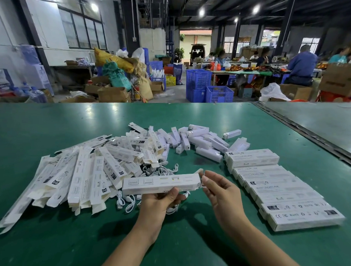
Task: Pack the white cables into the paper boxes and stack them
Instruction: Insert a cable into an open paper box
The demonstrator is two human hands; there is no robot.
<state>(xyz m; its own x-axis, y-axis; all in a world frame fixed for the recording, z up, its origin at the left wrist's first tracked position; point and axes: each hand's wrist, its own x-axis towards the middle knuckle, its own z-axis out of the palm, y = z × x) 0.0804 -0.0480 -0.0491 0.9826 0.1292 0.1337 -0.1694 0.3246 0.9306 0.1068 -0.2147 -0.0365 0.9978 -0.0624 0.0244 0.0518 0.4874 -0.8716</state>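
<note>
We see a broad green table (51,127) filling the lower half of the view, and everything of the task lies on it or just above it. The biggest mass is a sprawling pile of flat paper boxes (82,176) on the left, unfolded and fanned over one another with their printed faces up. To the right a row of closed boxes (282,190) runs from the far side toward the near edge, each one overlapping its neighbour like shingles. Behind both, toward the middle of the table, sits a loose heap of small white sleeves (200,140), a few of them strayed apart from the rest. In front of the pile, one long paper box (160,183) is held level above the table, between the pile and the row. The left hand (159,201) grips it from beneath, fingers curled up round its near edge. The right hand (218,187) is at the box's right end, thumb and forefinger pinching a small clear tab (200,184) there. The white cables (131,202) lie tangled on the table under the box, at the near right edge of the flat pile, one loop showing just beside the left hand.
</note>
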